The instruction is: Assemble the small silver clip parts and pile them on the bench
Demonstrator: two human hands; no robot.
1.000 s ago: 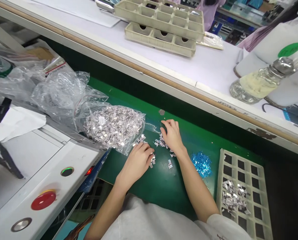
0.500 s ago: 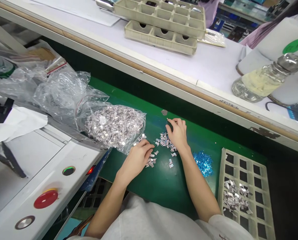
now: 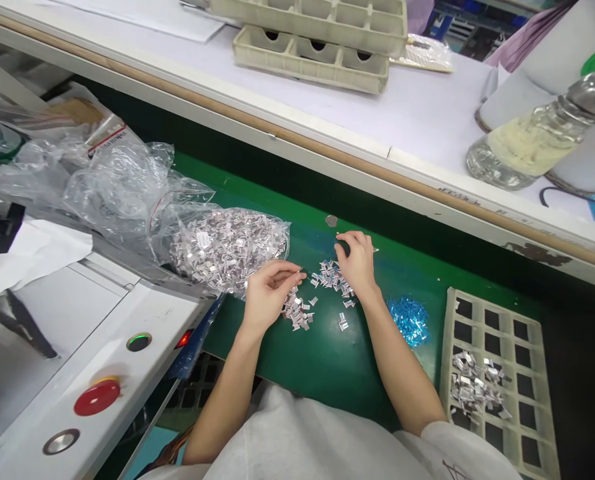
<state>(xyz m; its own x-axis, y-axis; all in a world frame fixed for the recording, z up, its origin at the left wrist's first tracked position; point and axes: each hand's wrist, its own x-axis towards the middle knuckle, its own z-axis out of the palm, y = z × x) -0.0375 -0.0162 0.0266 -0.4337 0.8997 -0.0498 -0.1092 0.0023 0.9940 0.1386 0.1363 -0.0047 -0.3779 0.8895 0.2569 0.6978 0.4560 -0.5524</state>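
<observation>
My left hand is over the near right side of a clear bag full of small silvery metal parts. Its thumb and fingertips are pinched together on something too small to make out. A small heap of loose metal parts lies just below it on the green surface. My right hand rests beside a second heap of metal parts with some blue among them. Its fingers are curled, and what the fingertips hold, if anything, is too small to tell. Right of my right forearm is a pile of small blue pieces.
A compartment tray with metal parts stands at the right. On the shelf above are stacked trays and a glass bottle. A machine panel with a red button is at the left.
My left hand has lifted from the parts by the bag and turned, its fingertips now pinched above the heap. My right hand has shifted slightly, its fingers more curled. The view has tilted a little.
</observation>
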